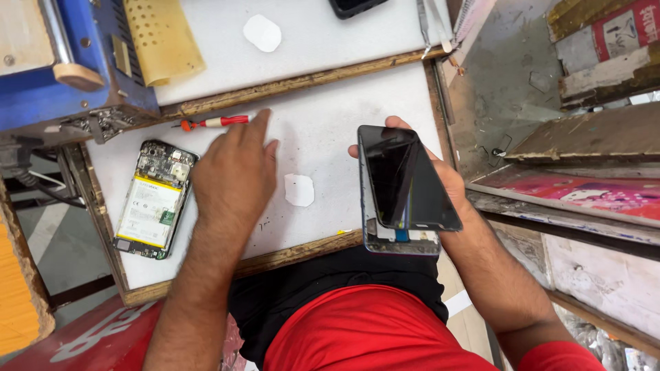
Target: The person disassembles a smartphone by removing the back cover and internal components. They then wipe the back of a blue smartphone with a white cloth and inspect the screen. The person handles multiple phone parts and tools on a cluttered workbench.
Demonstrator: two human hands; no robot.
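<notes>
My right hand (440, 175) holds a phone frame (399, 240) with a dark screen panel (405, 182) lying skewed on top of it, over the near edge of the white work board (330, 124). My left hand (237, 168) is stretched flat over the board, fingers apart, holding nothing. Its fingertips are close to a small red-handled screwdriver (216, 122). To the left of that hand lies an opened phone body (155, 199) with its battery and circuit board showing.
A white adhesive patch (299, 189) lies on the board between my hands; another white patch (262, 32) rests on the far board. A blue machine (69, 62) and a perforated yellow sheet (161, 38) stand at the back left. Tweezers (425, 24) and a dark phone (354, 7) are at the back.
</notes>
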